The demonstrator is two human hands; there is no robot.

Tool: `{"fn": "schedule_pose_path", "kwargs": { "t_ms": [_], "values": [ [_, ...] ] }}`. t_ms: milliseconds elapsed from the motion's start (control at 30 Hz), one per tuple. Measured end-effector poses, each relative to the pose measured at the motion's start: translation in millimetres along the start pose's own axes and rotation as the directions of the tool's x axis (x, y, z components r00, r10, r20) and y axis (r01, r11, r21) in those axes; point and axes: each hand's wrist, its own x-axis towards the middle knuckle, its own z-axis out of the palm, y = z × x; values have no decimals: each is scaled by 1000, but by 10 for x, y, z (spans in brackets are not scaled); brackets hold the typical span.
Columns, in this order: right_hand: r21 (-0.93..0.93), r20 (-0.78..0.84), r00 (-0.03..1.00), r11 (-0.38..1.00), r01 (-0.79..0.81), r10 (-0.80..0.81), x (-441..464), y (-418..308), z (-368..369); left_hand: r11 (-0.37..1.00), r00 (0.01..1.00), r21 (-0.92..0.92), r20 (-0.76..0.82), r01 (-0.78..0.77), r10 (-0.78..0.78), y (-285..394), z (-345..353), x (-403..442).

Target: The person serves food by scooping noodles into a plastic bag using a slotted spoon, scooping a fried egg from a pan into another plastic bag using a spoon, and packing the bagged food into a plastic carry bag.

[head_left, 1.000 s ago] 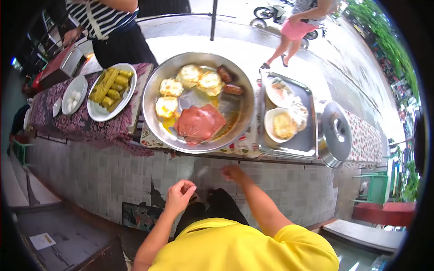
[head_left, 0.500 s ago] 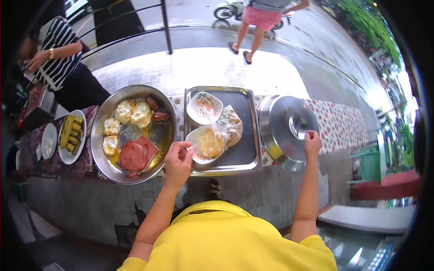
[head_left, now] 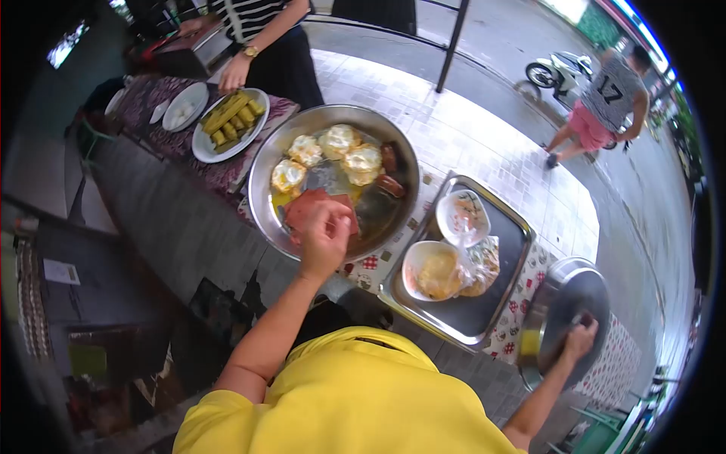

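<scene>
My left hand [head_left: 327, 236] hangs over the front of a round steel basin [head_left: 412, 170], just above slices of pink ham [head_left: 301, 212]. Its fingers are curled in, and whether they grip anything is hidden. Fried eggs [head_left: 361, 160] and browned sausages [head_left: 389, 187] lie in oil around the ham. On the far right my right hand [head_left: 581, 339] is closed around the handle of a round metal lid [head_left: 586, 299]. The lid sits on, or very near, a steel pot [head_left: 533, 342]; a gap between them cannot be made out.
Between basin and pot, a steel tray [head_left: 495, 303] holds two white bowls [head_left: 463, 216] and a plastic bag of food [head_left: 482, 266]. To the left are a platter of leaf-wrapped rolls [head_left: 233, 125] and a white plate [head_left: 189, 106]. A person in stripes [head_left: 257, 30] stands behind them; another walks outside.
My view has swung left. My left hand has gone from beside the tray to above the ham in the basin. My right hand has closed on the lid's handle.
</scene>
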Motion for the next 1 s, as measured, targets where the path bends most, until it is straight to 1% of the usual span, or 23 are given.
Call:
{"fn": "schedule_pose_path", "kwargs": {
  "t_ms": [33, 67, 100, 133, 167, 233, 267, 333, 367, 433, 467, 500, 533, 567, 600, 667, 700, 733, 767, 833, 900, 933, 1000],
  "values": [
    [-18, -103, 994, 999, 47, -48, 161, 133, -120, 999, 996, 42, -91, 26, -22, -187, -129, 61],
    [-45, -214, 969, 992, 114, -121, 260, 172, -306, 980, 970, -65, -150, 186, -194, -357, -236, 87],
    [-30, -211, 967, 990, 138, -141, 199, -124, -722, 972, 953, -56, -188, 230, -236, -460, -365, 157],
    [17, -227, 954, 979, 204, -195, 196, -310, -1012, 961, 937, -55, -216, 270, -276, -569, -473, 243],
    [43, -210, 956, 975, 217, -203, 75, -681, -1360, 952, 919, -127, -251, 279, -303, -770, -522, 309],
    [144, -208, 935, 936, 321, -288, -97, -1266, -1734, 940, 923, -184, -210, 287, -323, -918, -613, 492],
    [170, -258, 880, 878, 448, -399, -316, -1718, -1887, 934, 933, -232, -176, 271, -314, -956, -624, 599],
    [278, -225, 873, 830, 484, -434, -703, -2549, -2041, 915, 949, -320, -115, 245, -294, -1014, -689, 810],
    [264, -242, 833, 792, 551, -498, -885, -2942, -2058, 913, 961, -348, -97, 213, -261, -1051, -743, 917],
    [283, -236, 776, 723, 630, -584, -1304, -3771, -2046, 866, 967, -455, -40, 206, -251, -1160, -943, 1112],
    [251, -259, 708, 662, 707, -657, -1431, -4103, -1959, 829, 964, -515, -21, 218, -266, -1154, -1080, 1216],
    [293, -236, 702, 639, 711, -672, -1634, -4471, -1906, 817, 960, -525, -3, 238, -281, -1237, -1232, 1316],
    [280, -241, 662, 602, 748, -710, -1822, -4803, -1839, 805, 954, -533, 15, 261, -299, -1328, -1372, 1399],
    [311, -215, 651, 580, 752, -728, -2017, -5111, -1771, 792, 947, -540, 32, 286, -320, -1423, -1504, 1455],
    [377, -222, 616, 516, 769, -756, -2182, -5374, -1671, 791, 939, -519, 72, 323, -336, -1559, -1630, 1498],
    [403, -150, 624, 529, 747, -767, -2491, -5786, -1423, 758, 902, -496, 150, 424, -406, -1787, -1809, 1542],
    [430, -123, 627, 528, 732, -769, -2625, -5933, -1268, 740, 880, -482, 191, 469, -434, -1864, -1886, 1563],
    [427, -105, 627, 534, 730, -772, -2748, -6033, -1104, 748, 858, -420, 228, 513, -460, -1887, -1950, 1562],
    [415, -46, 634, 563, 715, -772, -2868, -6101, -992, 744, 842, -396, 273, 539, -465, -1970, -1967, 1540],
    [382, 10, 646, 600, 703, -763, -3037, -6148, -685, 748, 808, -331, 371, 575, -458, -2038, -1967, 1456],
    [378, 61, 674, 642, 667, -736, -3179, -6134, -486, 807, 825, -297, 434, 511, -363, -2081, -1886, 1351],
    [372, 74, 686, 658, 655, -724, -3226, -6105, -409, 825, 812, -270, 480, 497, -332, -2024, -1883, 1341],
    [364, 97, 709, 688, 628, -698, -3283, -6044, -279, 823, 780, -243, 531, 514, -330, -2017, -1832, 1287]
  ]
}}
